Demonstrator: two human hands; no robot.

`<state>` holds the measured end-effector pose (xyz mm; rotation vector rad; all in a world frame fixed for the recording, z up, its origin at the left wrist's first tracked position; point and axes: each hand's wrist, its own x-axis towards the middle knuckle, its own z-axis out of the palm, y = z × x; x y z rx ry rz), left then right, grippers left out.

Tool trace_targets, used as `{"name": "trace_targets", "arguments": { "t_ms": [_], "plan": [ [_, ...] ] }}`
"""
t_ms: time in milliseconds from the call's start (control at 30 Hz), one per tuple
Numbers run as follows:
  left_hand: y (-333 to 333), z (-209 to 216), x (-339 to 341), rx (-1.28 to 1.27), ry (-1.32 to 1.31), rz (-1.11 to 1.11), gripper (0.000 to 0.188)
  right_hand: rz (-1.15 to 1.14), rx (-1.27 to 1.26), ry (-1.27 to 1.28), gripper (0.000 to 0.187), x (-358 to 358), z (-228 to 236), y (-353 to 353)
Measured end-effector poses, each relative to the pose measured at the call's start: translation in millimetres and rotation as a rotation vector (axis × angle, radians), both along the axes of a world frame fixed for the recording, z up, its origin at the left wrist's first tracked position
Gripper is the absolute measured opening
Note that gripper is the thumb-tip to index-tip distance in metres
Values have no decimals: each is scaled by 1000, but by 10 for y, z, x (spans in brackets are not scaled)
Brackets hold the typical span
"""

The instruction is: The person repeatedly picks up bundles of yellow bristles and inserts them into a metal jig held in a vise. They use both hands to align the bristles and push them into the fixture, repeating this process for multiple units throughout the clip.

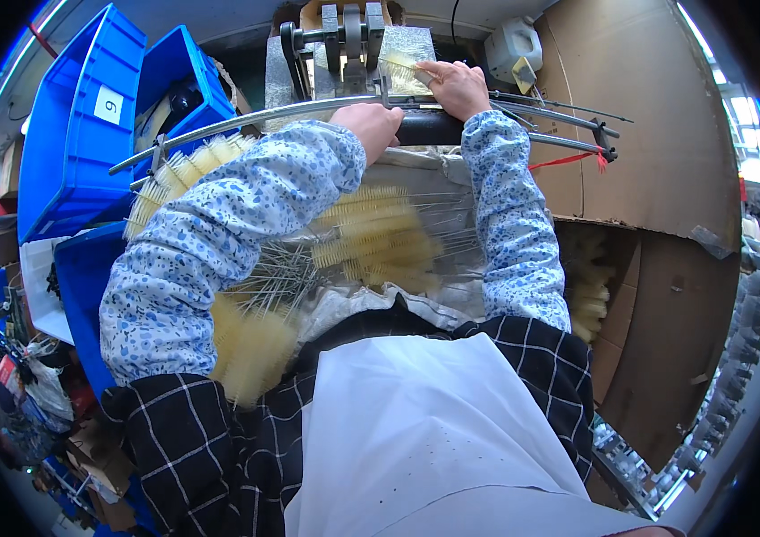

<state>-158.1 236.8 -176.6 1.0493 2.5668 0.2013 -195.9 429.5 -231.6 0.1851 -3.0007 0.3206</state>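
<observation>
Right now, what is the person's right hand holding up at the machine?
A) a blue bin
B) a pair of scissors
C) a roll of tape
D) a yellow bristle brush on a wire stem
D: the right hand pinches a pale yellow brush against the machine, while the left hand rests on the curved metal bar.

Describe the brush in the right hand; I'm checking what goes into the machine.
The brush is small, with pale yellow bristles on a thin wire stem. The right hand pinches it by the stem, holding it roughly level against the grey metal machine. Its bristle end points left, touching the machine's face.
</observation>
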Motion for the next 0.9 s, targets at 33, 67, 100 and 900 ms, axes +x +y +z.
{"name": "trace_targets", "arguments": {
  "t_ms": [33,67,100,900],
  "plan": [
    [-6,-2,0,-2,-1,4,28,7,-8,1,25,-6,7,-12],
    [-15,-12,-2,3,0,5,28,8,-17,-38,24,-16,20,-23],
    [-26,-28,-4,7,2,8,27,9,-27,-77,24,-33,43,-34],
    [7,30,-3,42,-20,11,17,147,143,-92,27,-310,99,-18]
  ]
}}
